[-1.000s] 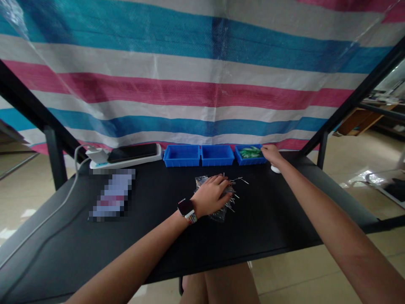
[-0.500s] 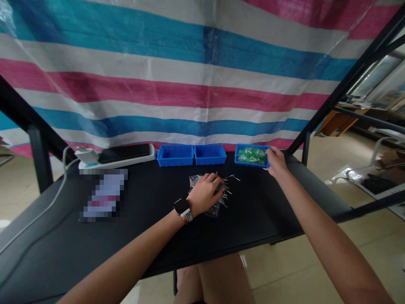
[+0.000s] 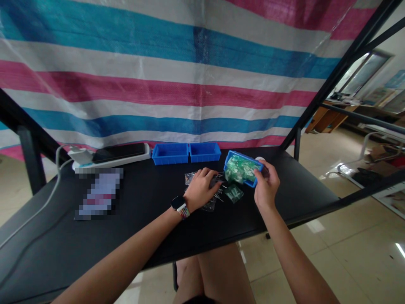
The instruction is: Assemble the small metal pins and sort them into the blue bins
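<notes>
My right hand (image 3: 266, 185) grips the right end of a blue plastic bin (image 3: 257, 167), which tips to the left and toward me. Green-tinted clear bags (image 3: 237, 168) of small pale parts bulge over its lower edge. One small green bag (image 3: 234, 193) lies on the table just below it. On a pile of clear bags (image 3: 209, 205) and loose thin metal pins (image 3: 219, 194) rests my left hand (image 3: 201, 185), thumb apart and fingers slightly bent. The palm covers part of the pile.
Two joined blue bins (image 3: 171, 159) stand at the back of the black table (image 3: 133, 236). Left of them lies a white power strip (image 3: 133, 157) with a black phone (image 3: 119, 152) on it. A blurred-out flat item (image 3: 100, 192) lies at left. A striped sheet (image 3: 202, 93) hangs behind.
My right hand has brought the blue bin off its place at the back, left and nearer, tilting it. A small green bag has dropped onto the table. My left hand stays on the pile.
</notes>
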`<state>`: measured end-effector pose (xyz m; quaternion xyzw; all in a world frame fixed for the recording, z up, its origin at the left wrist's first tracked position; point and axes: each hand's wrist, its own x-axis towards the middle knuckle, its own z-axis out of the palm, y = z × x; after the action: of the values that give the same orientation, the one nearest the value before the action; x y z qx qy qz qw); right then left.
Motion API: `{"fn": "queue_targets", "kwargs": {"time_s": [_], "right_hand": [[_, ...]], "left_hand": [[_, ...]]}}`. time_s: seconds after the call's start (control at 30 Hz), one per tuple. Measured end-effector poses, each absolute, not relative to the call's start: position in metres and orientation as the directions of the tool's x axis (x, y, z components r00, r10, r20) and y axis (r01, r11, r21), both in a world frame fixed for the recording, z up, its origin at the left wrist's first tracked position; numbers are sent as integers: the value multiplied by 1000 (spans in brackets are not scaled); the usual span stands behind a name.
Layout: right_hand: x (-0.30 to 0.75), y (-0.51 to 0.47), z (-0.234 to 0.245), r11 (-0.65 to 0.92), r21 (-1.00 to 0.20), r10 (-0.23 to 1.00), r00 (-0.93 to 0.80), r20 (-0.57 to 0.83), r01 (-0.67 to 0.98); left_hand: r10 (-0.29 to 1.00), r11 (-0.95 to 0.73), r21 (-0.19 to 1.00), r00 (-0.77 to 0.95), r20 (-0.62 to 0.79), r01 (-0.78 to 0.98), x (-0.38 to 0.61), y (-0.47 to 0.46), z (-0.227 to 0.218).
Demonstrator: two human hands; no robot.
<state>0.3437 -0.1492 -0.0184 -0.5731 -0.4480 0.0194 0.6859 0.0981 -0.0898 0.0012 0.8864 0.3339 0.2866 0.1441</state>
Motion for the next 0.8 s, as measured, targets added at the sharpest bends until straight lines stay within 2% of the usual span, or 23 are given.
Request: {"fn": "queue_targets", "kwargs": {"time_s": [0.1,0.37,0.63,0.8], "right_hand": [[332,-162,-21,380,-743,459,586,668,551],[314,-183,-12,368,-636,442,474,761,679],[308,-191,3,345,-380,396,234,888,858],[316,-199,3,357,-308,422,142,895,882]], "left_hand": [[649,-758,423,635,418,496,97,-93,2],[601,-796,385,681,417,467,96,-99,4],[515,-854,310,764,389,418,95,-101,5],[490,-866,296,802,341,403,96,-101,6]]}}
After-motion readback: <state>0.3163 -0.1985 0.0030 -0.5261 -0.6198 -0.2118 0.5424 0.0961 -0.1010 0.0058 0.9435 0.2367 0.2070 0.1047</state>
